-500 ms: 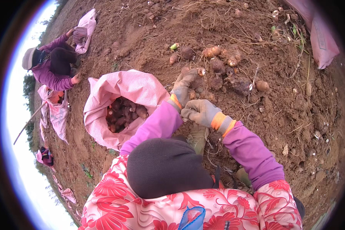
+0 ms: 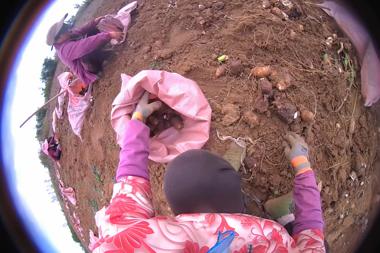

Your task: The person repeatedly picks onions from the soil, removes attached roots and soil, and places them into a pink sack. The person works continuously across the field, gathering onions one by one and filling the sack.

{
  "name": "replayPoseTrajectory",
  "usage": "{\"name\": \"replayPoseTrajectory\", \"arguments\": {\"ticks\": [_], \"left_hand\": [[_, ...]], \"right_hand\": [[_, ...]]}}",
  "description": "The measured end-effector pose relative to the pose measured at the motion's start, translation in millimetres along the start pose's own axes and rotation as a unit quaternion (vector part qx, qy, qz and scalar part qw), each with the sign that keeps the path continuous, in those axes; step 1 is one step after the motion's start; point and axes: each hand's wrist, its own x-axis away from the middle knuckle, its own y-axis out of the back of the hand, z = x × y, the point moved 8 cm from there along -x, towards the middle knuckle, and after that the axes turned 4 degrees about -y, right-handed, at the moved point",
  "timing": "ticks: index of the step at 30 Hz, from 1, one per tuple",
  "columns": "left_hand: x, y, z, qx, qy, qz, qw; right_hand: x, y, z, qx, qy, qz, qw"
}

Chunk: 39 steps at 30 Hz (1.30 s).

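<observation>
gloved left hand (image 2: 147,108) in pink sack (image 2: 185,97)

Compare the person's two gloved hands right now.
The left hand is at the open mouth of the pink sack, above the tubers inside; the right hand rests spread on bare soil, apart from the sack. Both wear grey gloves with orange cuffs and purple sleeves.
</observation>
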Motion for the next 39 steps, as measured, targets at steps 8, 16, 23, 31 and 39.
{"name": "replayPoseTrajectory", "arguments": {"ticks": [8, 16, 23, 31, 39], "left_hand": [[-63, -108, -166, -0.04, -0.006, 0.274, 0.961], [-159, -315, -161, -0.442, -0.286, 0.135, 0.839], [-142, -296, -139, 0.28, -0.077, 0.172, 0.941], [-17, -258, -166, 0.43, -0.183, 0.131, 0.874], [-8, -277, -130, 0.659, 0.007, 0.316, 0.683]], "right_hand": [[15, -24, 25, -0.101, -0.008, 0.024, 0.995], [-6, -39, 55, -0.113, 0.057, 0.089, 0.988], [-70, 49, 101, -0.514, 0.013, 0.031, 0.857], [-138, 20, 172, -0.677, -0.079, 0.157, 0.715], [-22, 25, 204, -0.125, 0.319, 0.159, 0.926]]}}
